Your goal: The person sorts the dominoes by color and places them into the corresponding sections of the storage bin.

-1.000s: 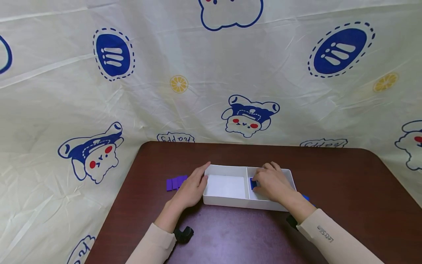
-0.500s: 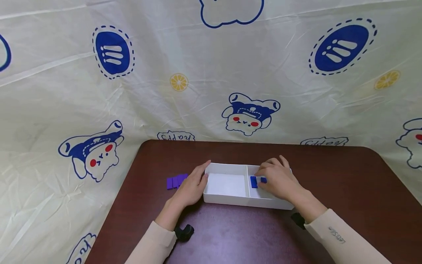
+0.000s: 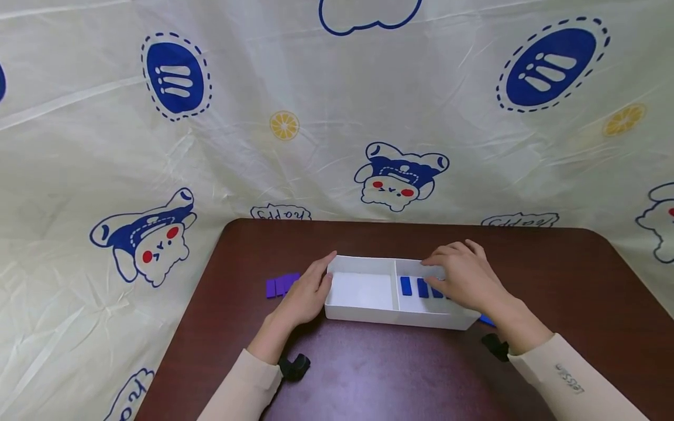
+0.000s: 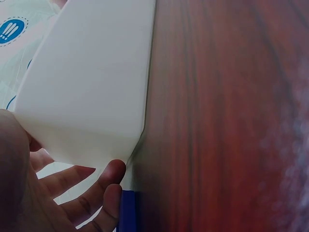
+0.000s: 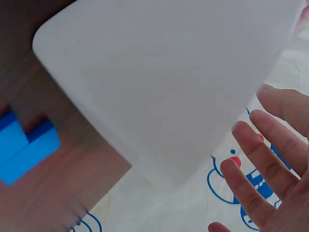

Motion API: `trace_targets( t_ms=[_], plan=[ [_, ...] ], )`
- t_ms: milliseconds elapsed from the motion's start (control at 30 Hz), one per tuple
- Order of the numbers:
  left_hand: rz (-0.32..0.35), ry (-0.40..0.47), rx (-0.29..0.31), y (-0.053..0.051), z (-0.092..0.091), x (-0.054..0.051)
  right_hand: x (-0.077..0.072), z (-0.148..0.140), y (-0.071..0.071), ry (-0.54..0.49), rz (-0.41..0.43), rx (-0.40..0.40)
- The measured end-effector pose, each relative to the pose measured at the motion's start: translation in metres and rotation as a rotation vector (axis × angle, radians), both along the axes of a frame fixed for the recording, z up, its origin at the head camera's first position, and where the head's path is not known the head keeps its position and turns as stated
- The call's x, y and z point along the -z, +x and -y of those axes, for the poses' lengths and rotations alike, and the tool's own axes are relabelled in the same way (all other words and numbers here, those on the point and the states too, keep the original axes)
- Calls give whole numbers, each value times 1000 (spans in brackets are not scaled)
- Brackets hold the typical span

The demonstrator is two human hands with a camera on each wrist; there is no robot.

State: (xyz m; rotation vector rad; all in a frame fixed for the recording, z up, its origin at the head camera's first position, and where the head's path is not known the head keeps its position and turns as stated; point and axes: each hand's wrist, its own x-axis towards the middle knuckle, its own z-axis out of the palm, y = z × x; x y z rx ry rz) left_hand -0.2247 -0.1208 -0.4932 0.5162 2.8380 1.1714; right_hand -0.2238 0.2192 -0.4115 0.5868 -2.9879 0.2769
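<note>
A white two-compartment box (image 3: 368, 316) lies on the table. My left hand (image 3: 307, 294) rests against its left end, fingers extended along the end wall; the left wrist view shows fingertips (image 4: 115, 170) touching the wall's lower corner. Over the right compartment hovers my right hand (image 3: 466, 278), fingers loosely spread with nothing seen between them; in the right wrist view its fingers (image 5: 256, 145) are spread beside the box. Below it, several small blue blocks (image 3: 406, 286) lie in a row inside that compartment, some partly hidden by the hand.
Several purple blocks (image 3: 279, 285) lie on the table left of the box, partly behind the left hand. More blue blocks (image 5: 31, 147) lie off the box's right end. The brown table (image 3: 368, 374) meets a printed sheet (image 3: 231, 146) behind it.
My right hand has moved rightward and lifted from the compartment's left side, uncovering more blue blocks in the row. The left hand stays at the box's left end. The view has tilted slightly down.
</note>
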Motion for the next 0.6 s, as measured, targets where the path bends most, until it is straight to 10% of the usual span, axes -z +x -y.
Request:
trace_targets(
  t_ms=[600],
  plan=[
    [5,-1,5,-1,0,0,-17,-41,7,-10,18,92]
  ],
)
